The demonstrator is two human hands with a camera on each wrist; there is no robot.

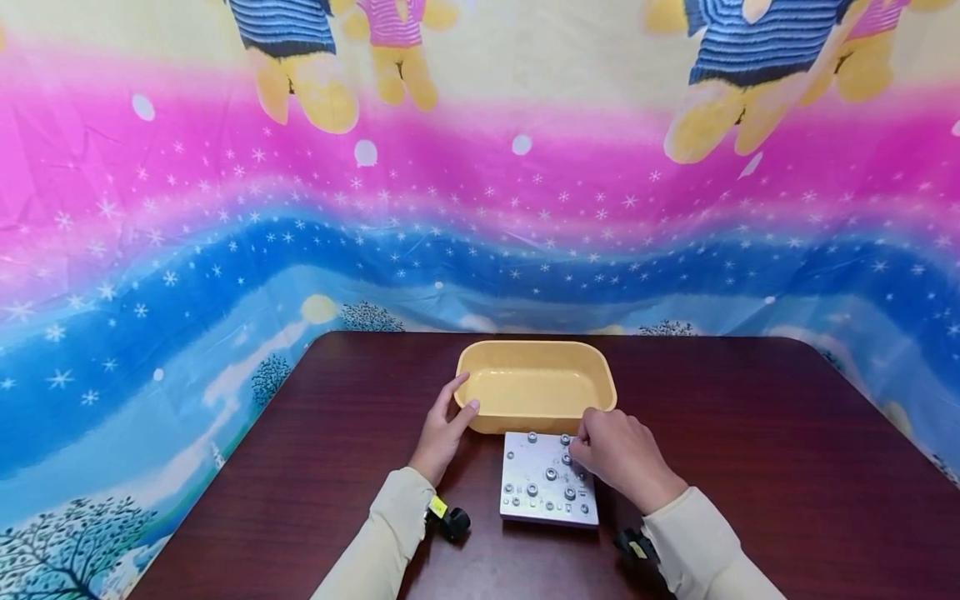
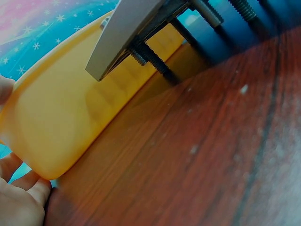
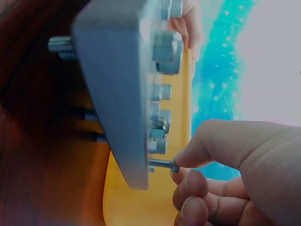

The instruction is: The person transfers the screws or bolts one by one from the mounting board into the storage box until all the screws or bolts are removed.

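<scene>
My right hand [image 1: 621, 457] is over the far right part of a silver metal plate [image 1: 527, 468]. In the right wrist view, thumb and fingers pinch the head of a thin bolt [image 3: 162, 163], whose threaded shank meets the plate's top face. Several socket-head bolts [image 3: 168, 52] of various sizes stand in the plate, and threaded ends [image 2: 157, 61] stick out underneath. At the left end of a yellow plastic bin [image 1: 495, 424], my left hand [image 1: 438, 440] grips the wall, thumb at the rim and fingers around the outside.
The bin stands just behind the plate on a dark reddish-brown table [image 1: 315, 467]. A printed cloth [image 1: 480, 183] with snowflakes hangs behind the table and along its sides. Small cameras [image 1: 454, 523] are strapped at both wrists.
</scene>
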